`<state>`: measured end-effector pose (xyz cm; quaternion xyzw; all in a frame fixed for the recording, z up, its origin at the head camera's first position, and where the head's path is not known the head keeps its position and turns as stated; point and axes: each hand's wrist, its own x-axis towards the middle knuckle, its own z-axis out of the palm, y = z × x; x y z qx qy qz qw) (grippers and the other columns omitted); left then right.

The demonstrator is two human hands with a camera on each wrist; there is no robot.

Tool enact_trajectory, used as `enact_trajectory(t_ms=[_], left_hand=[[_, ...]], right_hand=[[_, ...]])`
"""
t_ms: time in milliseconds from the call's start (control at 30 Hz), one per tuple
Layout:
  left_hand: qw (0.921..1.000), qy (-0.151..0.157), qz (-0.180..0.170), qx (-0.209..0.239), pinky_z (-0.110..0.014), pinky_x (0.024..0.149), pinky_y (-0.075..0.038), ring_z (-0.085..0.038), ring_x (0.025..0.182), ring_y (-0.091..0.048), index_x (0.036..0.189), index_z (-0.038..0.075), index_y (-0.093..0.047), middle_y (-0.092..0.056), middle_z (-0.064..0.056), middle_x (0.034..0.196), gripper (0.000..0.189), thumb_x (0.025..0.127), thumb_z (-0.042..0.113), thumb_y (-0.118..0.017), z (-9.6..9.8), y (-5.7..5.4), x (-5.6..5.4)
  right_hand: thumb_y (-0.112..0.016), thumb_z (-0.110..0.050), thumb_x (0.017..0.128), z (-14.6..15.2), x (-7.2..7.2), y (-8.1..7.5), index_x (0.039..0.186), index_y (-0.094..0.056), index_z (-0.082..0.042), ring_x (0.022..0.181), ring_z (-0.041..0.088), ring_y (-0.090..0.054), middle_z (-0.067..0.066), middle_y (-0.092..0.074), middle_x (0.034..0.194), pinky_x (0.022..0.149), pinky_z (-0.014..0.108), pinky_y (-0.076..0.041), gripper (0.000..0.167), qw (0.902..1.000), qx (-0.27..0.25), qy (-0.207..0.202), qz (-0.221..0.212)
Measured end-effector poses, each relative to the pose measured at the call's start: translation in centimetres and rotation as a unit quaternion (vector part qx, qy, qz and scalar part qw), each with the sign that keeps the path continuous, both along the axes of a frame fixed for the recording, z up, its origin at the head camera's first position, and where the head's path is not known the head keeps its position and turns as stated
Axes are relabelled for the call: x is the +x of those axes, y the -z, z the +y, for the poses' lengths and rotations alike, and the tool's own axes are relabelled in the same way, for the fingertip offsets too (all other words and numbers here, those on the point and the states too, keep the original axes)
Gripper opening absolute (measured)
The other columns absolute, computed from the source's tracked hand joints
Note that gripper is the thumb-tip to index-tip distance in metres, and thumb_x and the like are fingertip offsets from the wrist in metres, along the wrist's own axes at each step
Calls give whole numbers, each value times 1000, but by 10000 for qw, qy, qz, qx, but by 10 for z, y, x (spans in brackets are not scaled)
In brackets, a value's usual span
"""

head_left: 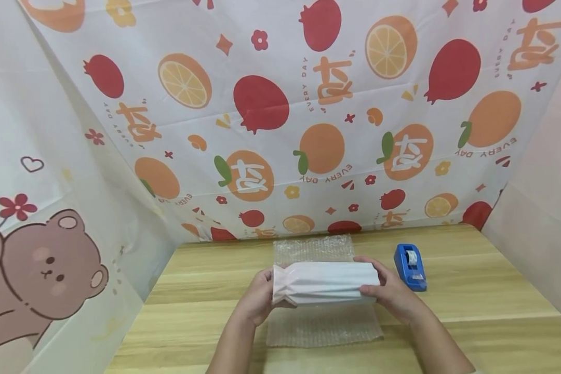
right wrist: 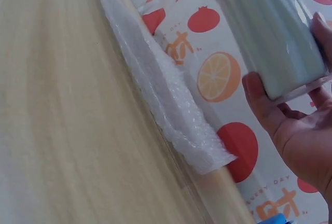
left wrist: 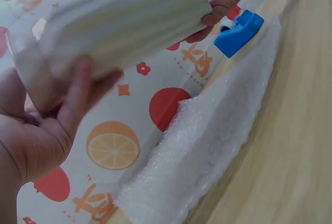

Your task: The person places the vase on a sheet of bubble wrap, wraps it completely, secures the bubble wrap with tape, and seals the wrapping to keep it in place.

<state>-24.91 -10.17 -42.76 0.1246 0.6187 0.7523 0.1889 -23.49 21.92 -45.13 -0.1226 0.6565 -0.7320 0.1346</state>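
Observation:
A ribbed vase point(head_left: 329, 283), pale pink at its flared mouth and whitish blue toward the base, is held sideways above the table. My left hand point(head_left: 260, 297) grips it round the neck end; in the left wrist view the thumb lies along its side. At the other end my right hand point(head_left: 390, 291) holds the base, with thumb and fingers on opposite sides. Below the vase, a sheet of bubble wrap point(head_left: 324, 330) lies flat on the table, its middle hidden by the vase in the head view.
A blue tape dispenser point(head_left: 410, 267) with a roll of clear tape stands right of the bubble wrap. The wooden table point(head_left: 196, 296) meets a fruit-printed cloth point(head_left: 280, 140) at the back. Another cloth with a bear print point(head_left: 51, 270) hangs at the left.

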Motion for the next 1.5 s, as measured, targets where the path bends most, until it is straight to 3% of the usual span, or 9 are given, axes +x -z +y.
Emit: enact_trajectory(t_ms=[100, 267, 367, 467, 567, 667, 867, 1033, 1500], left_hand=[[10000, -6, -54, -3, -43, 77, -58, -20, 88, -69, 137, 0, -47, -67, -2, 111, 44, 101, 23, -53, -4, 0, 0], [9998, -122, -166, 25, -49, 84, -57, -24, 99, -67, 136, -2, -47, -62, -7, 117, 39, 102, 17, -43, -19, 2, 5], [9996, -166, -206, 7, -52, 85, -56, -25, 103, -66, 139, -5, -44, -61, -10, 119, 46, 103, 23, -38, -25, 5, 7], [9995, -45, -22, -297, -55, 86, -54, -25, 105, -63, 142, -6, -40, -56, -13, 124, 51, 103, 26, -47, -28, 10, 6], [9968, -13, 205, -772, -54, 86, -54, -23, 103, -61, 139, -2, -45, -52, -16, 123, 56, 93, 21, -68, -27, 15, 4], [9927, -183, 357, -1141, -47, 82, -57, -21, 98, -61, 131, 1, -53, -54, -16, 117, 55, 84, 14, -78, -28, 20, 1], [9863, -302, 496, -1543, -32, 72, -57, -18, 91, -63, 124, 3, -59, -60, -11, 106, 50, 81, 12, -81, -34, 33, -3], [9852, -200, 559, -1605, -29, 75, -54, -17, 91, -63, 124, 3, -59, -62, -8, 106, 49, 82, 14, -80, -36, 42, -6], [9837, -313, 990, -1471, -30, 80, -55, -21, 99, -62, 127, 5, -58, -60, -15, 117, 49, 82, 9, -78, -36, 43, -7]], right_hand=[[-73, -14, 88, -1, 0, 2, 143, -43, -15, 110, 26, -51, 9, -46, 130, 87, 38, -53, 63, 9994, 73, 306, 159], [-77, -10, 83, -4, 0, 6, 140, -47, -12, 108, 26, -52, 7, -49, 127, 84, 37, -54, 64, 9976, 238, 627, 178], [-78, -10, 83, -5, 0, 8, 142, -45, -9, 106, 25, -54, 9, -50, 126, 83, 37, -55, 68, 9972, 356, 637, 175], [-79, -13, 83, -6, 0, 11, 143, -44, -10, 106, 26, -55, 13, -50, 129, 83, 35, -54, 70, 9961, 596, 617, 223], [-80, -18, 82, -8, -1, 14, 145, -44, -14, 108, 27, -55, 17, -47, 135, 85, 33, -53, 73, 9938, 934, 562, 226], [-83, -21, 79, -9, -3, 19, 147, -42, -17, 110, 28, -56, 18, -47, 138, 87, 31, -52, 79, 9897, 1340, 447, 236], [-85, -24, 77, -11, -7, 30, 149, -38, -12, 111, 27, -58, 18, -51, 137, 84, 30, -54, 87, 9826, 1815, 83, 396], [-85, -27, 77, -12, -7, 35, 149, -39, -14, 111, 26, -58, 18, -50, 139, 84, 31, -53, 87, 9800, 1958, 135, 333], [-88, -32, 72, -16, -6, 30, 148, -41, -21, 114, 27, -54, 14, -49, 141, 92, 35, -50, 90, 9757, 2116, 422, 373]])
